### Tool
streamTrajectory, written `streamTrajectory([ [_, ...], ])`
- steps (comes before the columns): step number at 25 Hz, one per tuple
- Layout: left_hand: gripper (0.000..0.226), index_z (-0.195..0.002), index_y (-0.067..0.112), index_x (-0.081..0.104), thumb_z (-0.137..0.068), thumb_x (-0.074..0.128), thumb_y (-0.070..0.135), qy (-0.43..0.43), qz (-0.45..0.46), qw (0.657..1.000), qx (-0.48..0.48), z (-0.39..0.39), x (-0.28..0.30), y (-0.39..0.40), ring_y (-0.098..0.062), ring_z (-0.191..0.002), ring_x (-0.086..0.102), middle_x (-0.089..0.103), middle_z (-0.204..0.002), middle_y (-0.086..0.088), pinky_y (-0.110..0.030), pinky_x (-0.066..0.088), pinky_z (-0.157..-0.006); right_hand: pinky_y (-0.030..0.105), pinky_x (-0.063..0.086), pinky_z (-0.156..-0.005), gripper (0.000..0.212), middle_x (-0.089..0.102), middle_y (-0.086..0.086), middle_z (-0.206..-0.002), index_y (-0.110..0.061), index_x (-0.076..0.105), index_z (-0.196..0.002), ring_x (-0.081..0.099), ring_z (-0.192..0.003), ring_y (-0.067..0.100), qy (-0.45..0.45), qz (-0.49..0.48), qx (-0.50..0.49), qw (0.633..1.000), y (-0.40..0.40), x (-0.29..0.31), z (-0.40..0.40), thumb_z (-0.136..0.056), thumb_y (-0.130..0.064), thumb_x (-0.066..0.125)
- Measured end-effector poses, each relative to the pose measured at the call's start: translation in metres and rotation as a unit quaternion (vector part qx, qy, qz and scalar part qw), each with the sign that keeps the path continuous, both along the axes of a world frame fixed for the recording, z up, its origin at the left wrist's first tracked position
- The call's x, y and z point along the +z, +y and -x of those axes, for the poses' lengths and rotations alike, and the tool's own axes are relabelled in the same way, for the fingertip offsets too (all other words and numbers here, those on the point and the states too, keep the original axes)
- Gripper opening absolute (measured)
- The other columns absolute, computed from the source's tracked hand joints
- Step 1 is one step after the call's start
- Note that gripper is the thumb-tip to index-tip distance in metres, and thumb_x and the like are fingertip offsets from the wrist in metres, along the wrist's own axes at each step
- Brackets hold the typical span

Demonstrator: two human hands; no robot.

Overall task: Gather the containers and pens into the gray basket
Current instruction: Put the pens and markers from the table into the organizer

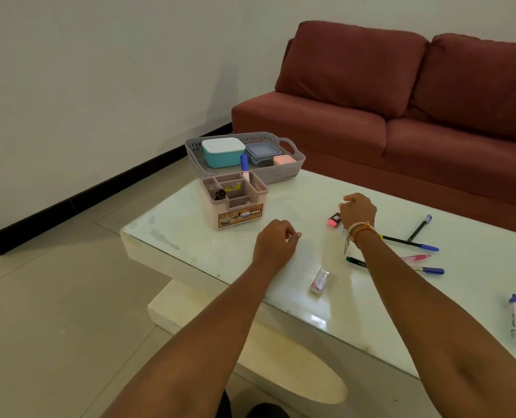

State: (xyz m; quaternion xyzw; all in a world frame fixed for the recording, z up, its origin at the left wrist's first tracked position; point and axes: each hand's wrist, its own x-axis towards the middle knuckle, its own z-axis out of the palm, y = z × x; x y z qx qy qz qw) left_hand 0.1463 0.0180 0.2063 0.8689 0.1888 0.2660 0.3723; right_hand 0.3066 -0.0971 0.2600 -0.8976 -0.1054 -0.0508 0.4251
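Observation:
The gray basket (283,171) stands at the table's far corner. It holds a teal container with a white lid (223,153), a clear container with a blue lid (262,152) and a small pink container (283,161). My right hand (357,211) hovers with curled fingers over one end of a pink highlighter (334,220) that lies on the glass; the contact is hidden. My left hand (276,241) hangs loosely curled above the table and holds nothing. Several pens (413,244) lie scattered to the right of my right wrist. Another pen (513,316) lies near the right edge.
A pink compartment organizer (238,212) stands in front of the basket, with a blue-capped marker (245,165) upright in it. A small wrapped eraser (320,281) lies near the table's front edge. A red sofa (401,110) runs behind the glass-topped table (208,245).

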Motion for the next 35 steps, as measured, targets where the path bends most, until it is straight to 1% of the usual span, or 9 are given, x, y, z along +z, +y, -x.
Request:
streamTrajectory([
  [2,0.018,-0.087,0.013,0.063,-0.088,0.061,0.031,0.014,0.002,1.0,-0.005,-0.016,-0.001,-0.005,-0.018,-0.081,0.056,0.057,-0.085,0.0,-0.033,0.045,-0.077,0.028,0.039,-0.101,0.036,0.056,0.016,-0.13,-0.007,0.059,-0.123,0.053,-0.121,0.029,0.018,0.035,-0.005,0.999,-0.002,-0.006,-0.02,-0.089,-0.018,0.061],
  [4,0.021,-0.092,0.018,0.062,-0.089,0.058,0.039,0.043,-0.024,0.999,-0.005,-0.032,-0.002,-0.002,-0.015,-0.082,0.055,0.052,-0.084,0.008,-0.03,0.043,-0.074,0.035,0.036,-0.107,0.045,0.05,0.016,-0.139,-0.009,0.053,-0.131,0.048,-0.128,0.031,0.053,0.085,0.018,0.995,0.002,-0.01,-0.041,-0.091,-0.028,0.06],
  [9,0.04,-0.107,0.026,0.057,-0.087,0.05,0.06,0.103,-0.122,0.987,0.003,-0.056,-0.001,0.004,-0.014,-0.091,0.06,0.064,-0.099,0.008,-0.026,0.04,-0.069,0.031,0.035,-0.11,0.037,0.055,0.01,-0.137,-0.009,0.063,-0.123,0.049,-0.128,0.026,0.066,0.171,0.073,0.98,0.018,-0.011,-0.06,-0.088,-0.021,0.064],
  [15,0.06,-0.124,0.022,0.051,-0.083,0.051,0.065,0.124,-0.107,0.986,0.029,-0.067,-0.003,0.007,-0.019,-0.098,0.062,0.056,-0.12,0.001,-0.031,0.052,-0.075,0.027,0.047,-0.093,0.025,0.07,0.01,-0.113,-0.004,0.074,-0.105,0.063,-0.109,0.024,0.052,0.179,0.116,0.976,0.058,-0.012,-0.028,-0.082,-0.015,0.07],
  [19,0.049,-0.113,0.011,0.055,-0.084,0.06,0.051,0.106,-0.067,0.992,0.034,-0.055,-0.003,0.002,-0.022,-0.088,0.06,0.054,-0.11,-0.007,-0.028,0.048,-0.069,0.029,0.053,-0.089,0.02,0.073,0.012,-0.102,-0.002,0.075,-0.098,0.066,-0.09,0.023,0.102,0.11,0.12,0.981,0.066,-0.011,0.001,-0.08,-0.011,0.071],
  [21,0.041,-0.109,0.005,0.056,-0.088,0.06,0.04,0.092,-0.023,0.994,0.048,-0.043,-0.003,0.004,-0.025,-0.087,0.059,0.051,-0.109,-0.011,-0.028,0.042,-0.069,0.038,0.055,-0.091,0.02,0.073,0.015,-0.098,-0.002,0.075,-0.095,0.069,-0.089,0.027,0.142,0.053,0.128,0.98,0.067,-0.011,0.013,-0.077,-0.012,0.075],
  [24,0.032,-0.1,0.004,0.06,-0.087,0.063,0.033,0.068,0.016,0.995,0.07,-0.022,-0.003,0.008,-0.025,-0.082,0.054,0.051,-0.104,-0.012,-0.028,0.039,-0.068,0.038,0.058,-0.085,0.037,0.069,0.017,-0.095,0.0,0.068,-0.107,0.068,-0.085,0.028,0.204,-0.071,0.112,0.97,0.062,-0.009,0.03,-0.074,-0.011,0.08],
  [29,0.019,-0.095,0.004,0.059,-0.084,0.069,0.015,-0.066,0.114,0.988,0.079,0.013,-0.004,0.011,-0.016,-0.075,0.054,0.06,-0.087,-0.004,-0.015,0.038,-0.059,0.038,0.056,-0.084,0.048,0.063,0.03,-0.108,0.013,0.056,-0.116,0.065,-0.09,0.034,0.283,-0.332,0.09,0.895,0.051,0.002,0.054,-0.073,0.004,0.077],
  [35,0.018,-0.097,0.002,0.063,-0.082,0.071,0.008,-0.099,0.165,0.978,0.082,0.032,0.001,0.008,-0.016,-0.077,0.055,0.065,-0.09,-0.008,-0.009,0.038,-0.063,0.032,0.059,-0.081,0.039,0.066,0.021,-0.113,0.006,0.066,-0.112,0.067,-0.094,0.033,0.183,-0.262,0.138,0.937,0.048,0.002,0.072,-0.076,-0.002,0.076],
])
